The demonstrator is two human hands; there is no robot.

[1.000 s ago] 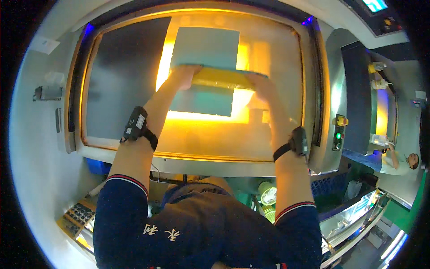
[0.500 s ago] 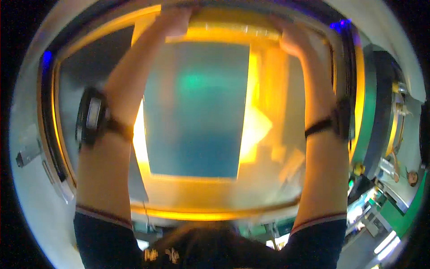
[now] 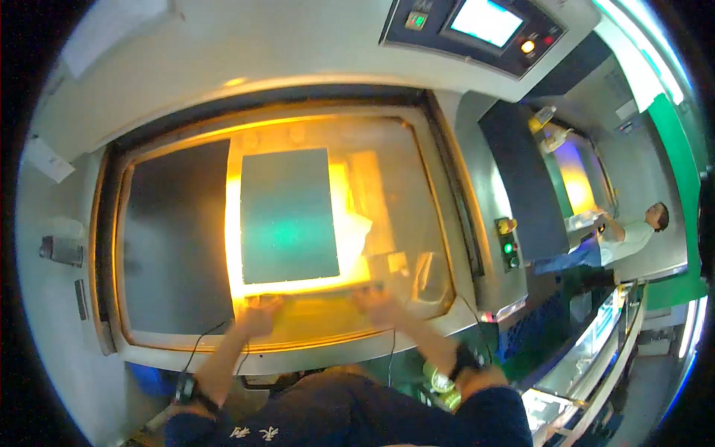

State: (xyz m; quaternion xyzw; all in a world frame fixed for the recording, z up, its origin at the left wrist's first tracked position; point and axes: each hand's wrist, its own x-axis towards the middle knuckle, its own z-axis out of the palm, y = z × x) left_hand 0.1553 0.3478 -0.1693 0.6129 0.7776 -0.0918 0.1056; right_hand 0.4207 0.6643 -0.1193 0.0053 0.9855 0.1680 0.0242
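A dark blue-grey rectangular sheet lies on a glowing yellow bed inside a metal-framed table, with a green glint on its surface. At its near edge, a wide yellowish bar spans between my two hands, though blur hides its exact kind. My left hand is closed at the bar's left end. Its other end is in my closed right hand. Both hands are smeared by motion, and the fingertips are partly hidden. Dark devices are strapped to both wrists.
Left of the sheet is a dark panel; right of it are pale scraps. A raised machine cover with a screen stands beyond. On the right are a button box and a person at another lit table.
Both hands have come back from the sheet's far edge to its near edge, bringing the bar with them. My view has shifted, now showing the screen and more of the room.
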